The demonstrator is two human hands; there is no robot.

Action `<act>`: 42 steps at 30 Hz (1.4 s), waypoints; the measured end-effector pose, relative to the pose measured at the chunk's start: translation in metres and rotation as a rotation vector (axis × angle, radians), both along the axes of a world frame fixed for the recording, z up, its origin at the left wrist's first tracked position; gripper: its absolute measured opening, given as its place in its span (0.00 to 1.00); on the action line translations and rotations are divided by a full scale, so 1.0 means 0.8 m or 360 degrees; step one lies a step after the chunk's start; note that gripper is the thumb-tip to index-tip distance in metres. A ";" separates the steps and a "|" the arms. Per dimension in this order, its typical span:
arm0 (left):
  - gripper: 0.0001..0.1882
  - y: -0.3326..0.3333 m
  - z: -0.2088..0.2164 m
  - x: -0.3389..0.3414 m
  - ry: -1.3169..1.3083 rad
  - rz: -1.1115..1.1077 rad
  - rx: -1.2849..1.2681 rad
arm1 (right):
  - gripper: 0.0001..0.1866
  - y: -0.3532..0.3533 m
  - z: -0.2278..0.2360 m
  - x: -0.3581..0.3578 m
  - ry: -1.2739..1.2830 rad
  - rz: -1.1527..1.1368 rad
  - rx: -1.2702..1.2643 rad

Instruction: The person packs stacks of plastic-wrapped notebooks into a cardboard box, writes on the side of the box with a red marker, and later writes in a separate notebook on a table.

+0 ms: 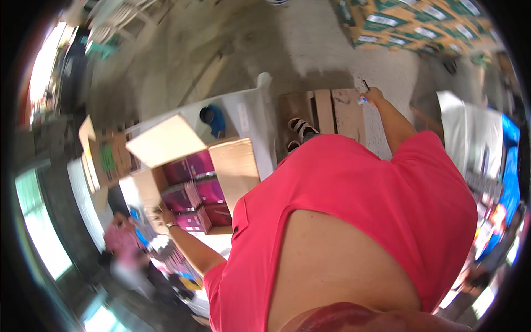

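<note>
An open cardboard carton (pixel 235 163) stands to my left with its flaps folded out. Purple boxes (pixel 210 191) are packed inside it in rows. My left hand (pixel 164 214) is at the carton's left side, its fingers closed over the edge by the flap; blur softens the fingertips. Far out to the right, away from the carton, my right hand (pixel 374 97) is closed round a slim dark pen-like stick (pixel 365 85). Something small, clear and blue (pixel 362 101) shows at the same fist; its kind is too small to tell.
A blue tape roll or cup-like ring (pixel 213 119) lies on the grey-white surface (pixel 243 113) behind the carton. Flat cardboard (pixel 348 113) is on the floor ahead. Green-and-brown cartons (pixel 409 25) are stacked at the far right. Another person (pixel 124 243) is at the left.
</note>
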State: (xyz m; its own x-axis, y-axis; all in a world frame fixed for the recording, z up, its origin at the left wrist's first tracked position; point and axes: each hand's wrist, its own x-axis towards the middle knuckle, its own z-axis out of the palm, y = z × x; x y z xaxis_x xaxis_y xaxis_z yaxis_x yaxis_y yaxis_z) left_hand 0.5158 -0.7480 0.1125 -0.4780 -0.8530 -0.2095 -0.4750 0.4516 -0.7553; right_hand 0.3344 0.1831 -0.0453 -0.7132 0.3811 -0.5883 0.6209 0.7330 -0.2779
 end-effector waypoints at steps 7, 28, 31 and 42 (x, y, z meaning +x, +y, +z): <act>0.21 0.107 -0.002 -0.193 0.2010 -0.0916 0.1046 | 0.19 0.054 0.020 0.290 -0.0406 -0.0789 -0.0189; 0.39 0.538 -0.236 -0.447 0.0033 0.0455 0.1894 | 0.23 0.226 0.061 0.597 -0.0171 -0.1629 0.0063; 0.38 0.543 -0.239 -0.413 0.0450 0.0088 0.1761 | 0.20 0.239 0.044 0.663 -0.0324 -0.2299 0.0021; 0.33 0.515 -0.269 -0.440 0.0626 -0.0538 0.1749 | 0.15 0.141 -0.069 0.621 -0.0792 0.0300 0.0278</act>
